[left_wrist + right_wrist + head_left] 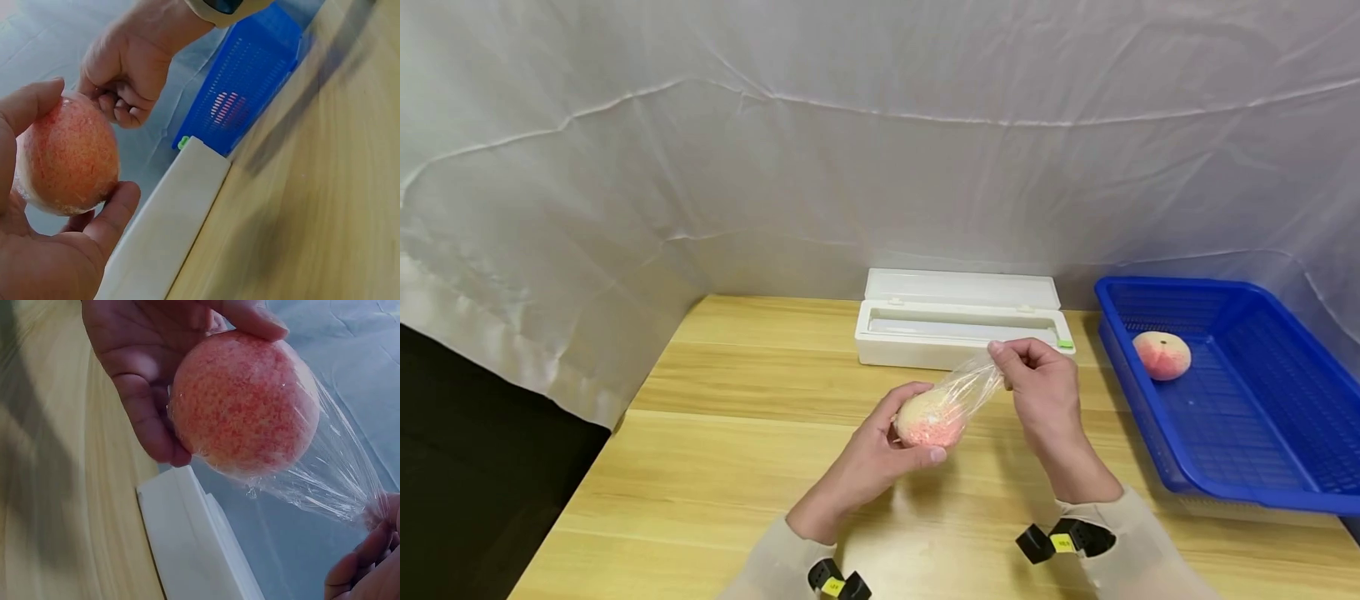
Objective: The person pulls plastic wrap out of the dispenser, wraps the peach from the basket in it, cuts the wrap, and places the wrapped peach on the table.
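My left hand (880, 454) grips a pink and cream peach (931, 419) above the table, thumb on one side and fingers on the other. Clear plastic wrap (967, 385) covers the peach and stretches off it toward the right. Its gathered end is pinched between thumb and fingers of my right hand (1047, 392). In the right wrist view the film (340, 472) runs taut from the peach (247, 403) into a twisted bunch. Behind both hands stands a white wrap dispenser box (925, 350) with its lid raised and a pale roll inside.
On the right, a blue plastic basket (1165, 433) holds another peach (1162, 356) near its left wall. A green slider (1064, 343) sits at the dispenser's right end. Grey cloth (880, 183) hangs behind the wooden table (737, 467).
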`<state>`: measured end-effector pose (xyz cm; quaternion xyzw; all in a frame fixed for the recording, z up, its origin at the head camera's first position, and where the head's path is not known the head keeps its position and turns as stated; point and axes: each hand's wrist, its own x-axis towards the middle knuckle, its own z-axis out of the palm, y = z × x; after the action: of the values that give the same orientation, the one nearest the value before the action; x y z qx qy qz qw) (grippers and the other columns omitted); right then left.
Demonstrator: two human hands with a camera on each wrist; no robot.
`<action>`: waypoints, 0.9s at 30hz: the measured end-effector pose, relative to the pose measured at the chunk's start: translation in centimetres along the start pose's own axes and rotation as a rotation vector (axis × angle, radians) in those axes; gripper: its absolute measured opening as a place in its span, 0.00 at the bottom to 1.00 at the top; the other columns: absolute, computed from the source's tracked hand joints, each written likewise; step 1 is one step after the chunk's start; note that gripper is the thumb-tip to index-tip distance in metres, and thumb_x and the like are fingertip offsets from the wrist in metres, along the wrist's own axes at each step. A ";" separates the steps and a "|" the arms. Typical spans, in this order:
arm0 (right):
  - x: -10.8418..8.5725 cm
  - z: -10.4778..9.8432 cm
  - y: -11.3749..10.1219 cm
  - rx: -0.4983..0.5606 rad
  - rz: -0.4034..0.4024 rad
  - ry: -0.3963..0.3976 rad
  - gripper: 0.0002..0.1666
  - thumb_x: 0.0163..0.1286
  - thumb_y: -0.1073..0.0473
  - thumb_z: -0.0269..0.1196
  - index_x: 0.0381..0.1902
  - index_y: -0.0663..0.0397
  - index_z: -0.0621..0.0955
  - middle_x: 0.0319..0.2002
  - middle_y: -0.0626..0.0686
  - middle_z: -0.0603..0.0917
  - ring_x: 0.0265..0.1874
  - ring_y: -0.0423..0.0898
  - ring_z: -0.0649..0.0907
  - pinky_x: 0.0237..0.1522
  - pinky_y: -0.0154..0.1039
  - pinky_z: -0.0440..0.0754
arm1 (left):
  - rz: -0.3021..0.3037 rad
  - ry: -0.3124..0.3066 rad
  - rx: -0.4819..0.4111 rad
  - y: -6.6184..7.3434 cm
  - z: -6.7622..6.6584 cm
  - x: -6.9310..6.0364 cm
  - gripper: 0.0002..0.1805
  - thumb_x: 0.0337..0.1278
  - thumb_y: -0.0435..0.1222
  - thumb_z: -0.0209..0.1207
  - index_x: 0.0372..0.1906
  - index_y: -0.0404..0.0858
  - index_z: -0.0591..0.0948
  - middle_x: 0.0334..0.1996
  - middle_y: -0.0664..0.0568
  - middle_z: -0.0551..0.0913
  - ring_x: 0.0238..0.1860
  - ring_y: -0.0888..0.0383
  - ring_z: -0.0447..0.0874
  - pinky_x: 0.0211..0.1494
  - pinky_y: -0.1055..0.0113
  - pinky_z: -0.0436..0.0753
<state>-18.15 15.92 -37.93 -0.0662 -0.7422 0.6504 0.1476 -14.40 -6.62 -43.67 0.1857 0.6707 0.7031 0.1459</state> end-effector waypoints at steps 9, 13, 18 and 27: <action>0.1 -0.6 -0.4 0.233 0.030 0.013 0.10 0.77 0.60 0.66 0.33 0.56 0.84 0.22 0.45 0.79 0.21 0.39 0.77 0.28 0.30 0.80 | 0.025 0.049 -0.154 -0.2 -0.3 -0.2 0.42 0.62 0.31 0.70 0.78 0.48 0.66 0.73 0.40 0.67 0.65 0.51 0.76 0.62 0.65 0.83; -0.6 -0.5 0.0 0.138 0.075 -0.146 0.09 0.77 0.62 0.65 0.33 0.55 0.85 0.23 0.45 0.79 0.25 0.40 0.78 0.32 0.33 0.82 | 0.049 0.076 -0.251 -0.4 -0.4 -0.2 0.44 0.63 0.32 0.69 0.80 0.43 0.62 0.74 0.41 0.67 0.67 0.52 0.75 0.65 0.64 0.82; -1.4 0.1 0.3 0.053 0.108 -0.319 0.10 0.78 0.61 0.64 0.33 0.57 0.83 0.23 0.46 0.78 0.28 0.43 0.77 0.36 0.36 0.79 | 0.046 0.069 -0.221 -0.5 -0.2 -0.2 0.43 0.62 0.31 0.70 0.80 0.46 0.64 0.75 0.41 0.66 0.69 0.51 0.73 0.67 0.63 0.80; -1.6 0.7 0.5 0.072 0.145 -0.149 0.14 0.74 0.63 0.65 0.25 0.52 0.81 0.18 0.46 0.74 0.27 0.43 0.75 0.34 0.35 0.74 | 0.016 0.118 -0.181 -0.3 0.1 -0.3 0.45 0.60 0.30 0.72 0.79 0.55 0.66 0.76 0.42 0.63 0.72 0.45 0.71 0.67 0.61 0.81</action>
<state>-16.87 14.85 -38.69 -0.0656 -0.7204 0.6888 0.0468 -14.06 -6.68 -43.96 0.1353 0.6102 0.7718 0.1168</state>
